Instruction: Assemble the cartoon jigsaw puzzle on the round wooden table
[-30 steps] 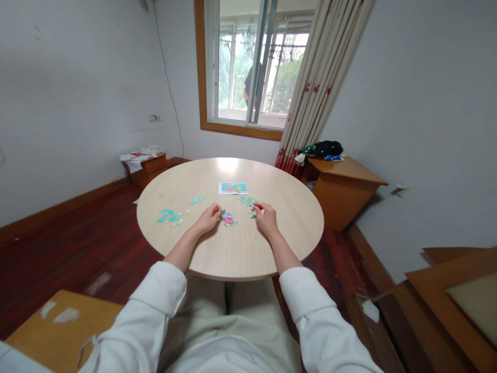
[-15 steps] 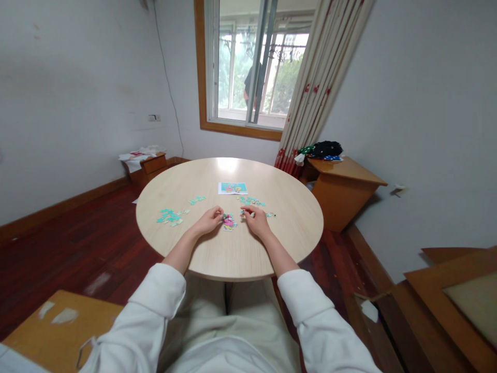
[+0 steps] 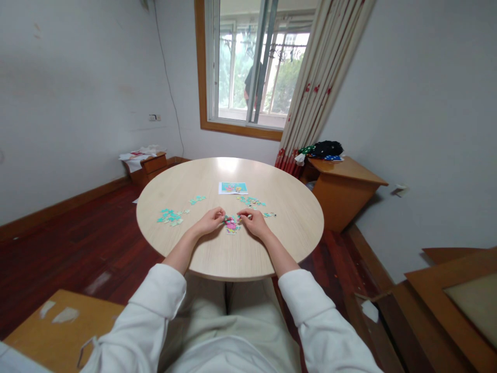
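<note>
A small joined patch of pink and multicoloured jigsaw puzzle [image 3: 231, 226] lies on the round table in front of me. My left hand [image 3: 210, 220] is closed, its thumb and fingers pinching the patch's upper left edge. From the other side, my right hand [image 3: 255, 223] pinches a small jigsaw piece [image 3: 239, 217] against the patch's upper right edge; the fingers partly hide it. Behind the hands lies a picture sheet [image 3: 233, 188] in turquoise with pink and yellow figures. Loose pieces [image 3: 250, 201] are spread beyond my right hand.
Turquoise pieces [image 3: 170, 217] lie in a heap on the left of the pale round table [image 3: 217, 259], with several more [image 3: 198, 199] farther back. A wooden desk [image 3: 341, 181] with cloths stands right, a low cabinet [image 3: 153, 163] back left. A person [image 3: 252, 85] is beyond the window.
My right hand has moved left with the small piece, up to the joined patch. The patch has shifted slightly right and nearer to me. My left hand stays almost in place.
</note>
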{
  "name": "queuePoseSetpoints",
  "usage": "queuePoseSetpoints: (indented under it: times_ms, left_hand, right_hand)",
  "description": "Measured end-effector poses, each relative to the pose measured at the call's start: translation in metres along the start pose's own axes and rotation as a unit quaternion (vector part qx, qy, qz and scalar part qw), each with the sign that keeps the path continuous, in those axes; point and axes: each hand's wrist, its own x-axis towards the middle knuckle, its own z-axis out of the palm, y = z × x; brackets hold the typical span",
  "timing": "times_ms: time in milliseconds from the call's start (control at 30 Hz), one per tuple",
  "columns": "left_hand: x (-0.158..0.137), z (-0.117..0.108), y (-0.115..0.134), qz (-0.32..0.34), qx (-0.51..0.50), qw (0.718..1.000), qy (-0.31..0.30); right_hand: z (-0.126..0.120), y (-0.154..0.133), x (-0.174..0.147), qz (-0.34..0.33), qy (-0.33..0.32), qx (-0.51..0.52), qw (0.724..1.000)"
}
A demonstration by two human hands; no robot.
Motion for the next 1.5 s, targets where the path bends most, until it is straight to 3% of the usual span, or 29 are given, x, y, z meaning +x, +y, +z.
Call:
queuePoseSetpoints:
  times_ms: [533, 1500]
  left_hand:
    - [-0.0014, -0.0018, 0.0042, -0.006, 0.057, 0.998, -0.022]
    - [-0.0005, -0.0024, 0.0019, 0.004, 0.070, 0.997, -0.024]
  right_hand:
    - [-0.0014, -0.0034, -0.0016, 0.012, -0.060, -0.048, 0.997]
    - [-0.0007, -0.0057, -0.0033, -0.008, -0.064, -0.106, 0.992]
